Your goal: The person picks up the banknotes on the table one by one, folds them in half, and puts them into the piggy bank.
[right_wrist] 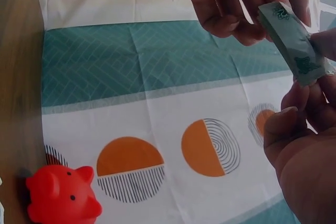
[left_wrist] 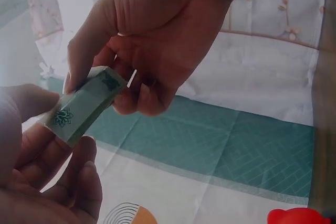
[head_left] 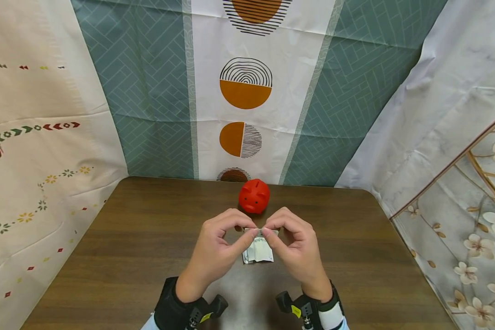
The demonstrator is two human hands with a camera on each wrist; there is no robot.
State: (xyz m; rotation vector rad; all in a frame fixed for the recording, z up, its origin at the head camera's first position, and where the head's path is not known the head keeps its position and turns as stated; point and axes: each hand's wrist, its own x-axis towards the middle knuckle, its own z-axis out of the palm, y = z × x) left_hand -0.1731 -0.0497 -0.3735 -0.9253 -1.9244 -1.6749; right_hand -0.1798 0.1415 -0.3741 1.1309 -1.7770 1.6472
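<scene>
Red piggy bank [head_left: 254,196] just past left hand [head_left: 216,247] and right hand [head_left: 297,247], both pinched on banknote [head_left: 258,252], brown table [head_left: 107,256], cloth backdrop [head_left: 156,91] in my remote view

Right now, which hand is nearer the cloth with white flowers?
Right. Your right hand is on the side toward the cloth; your left hand is farther, across the folded note.
</scene>
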